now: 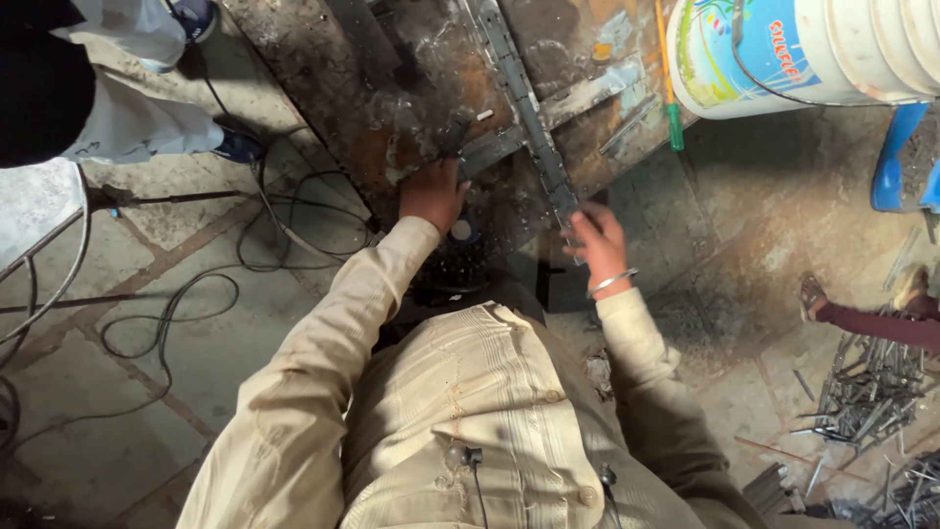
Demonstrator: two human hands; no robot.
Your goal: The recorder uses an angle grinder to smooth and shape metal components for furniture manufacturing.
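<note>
**Metal strip held at both hands on the rusty bench**

Metal strip (534,122), long and grey with a row of small holes, runs away from me across the rusty workbench (323,59). I see my right hand (597,240) at its near end, fingers (578,220) closed around the strip's tip, a metal bangle (612,282) on that wrist. My left hand (431,193) is off to the left of those fingers, knuckles up, fingers curled down on a short grey crosspiece (490,149) that meets the strip at an angle (whether it truly pinches the piece or only presses on it, I cannot tell). Beyond the right fingers, further up the bench, a green-handled screwdriver (671,98) lies beside a white plastic bucket (813,49). Left of the left hand, black cables (196,304) loop over the tiled floor (108,431). Down to the right of my right wrist, a heap of metal scraps (867,392) lies on the ground, near another person's sandalled foot (813,296).
</note>
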